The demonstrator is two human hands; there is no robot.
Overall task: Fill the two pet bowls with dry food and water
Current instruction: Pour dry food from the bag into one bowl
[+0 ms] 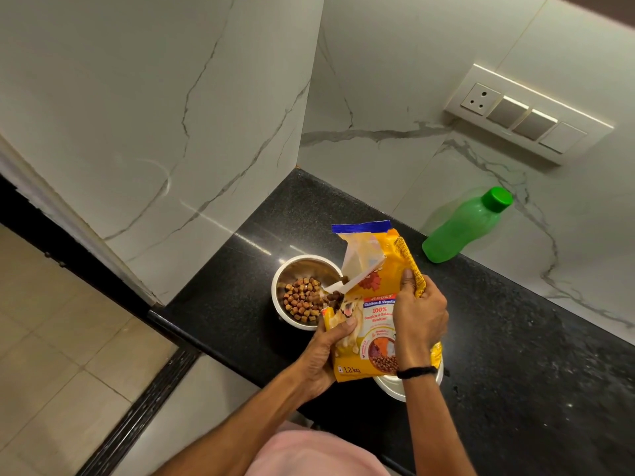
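At the far left, beige floor tiles (62,324) run beneath the edge of a black speckled stone counter (515,338), which sits in a corner of white marble-veined wall. On the counter near that corner stands a round stainless-steel pet bowl (299,266). Its bottom is partly covered by a layer of brown and tan dry kibble pieces (302,300), and the shiny inner wall above them is bare.

Just right of the bowl, the left hand (323,355) grips the lower left edge of a yellow dog-food bag with a blue top strip (374,304), thumb pressed on the printed front. The bag is tilted toward the bowl, and its torn white corner flap hangs over the bowl's right rim with dark kibble bunched at the opening. The right hand (419,317), a black thread band (415,372) on its wrist, clutches the bag's right side, fingers curled around the crumpled edge.

Under the bag's bottom and the right wrist, a second steel bowl (388,388) shows only part of its rim, so what it holds cannot be told. Farther right, a translucent green plastic bottle with a green screw cap (467,225) stands capped by the wall, well apart from both bowls. Above it is a cream switch panel (525,115).
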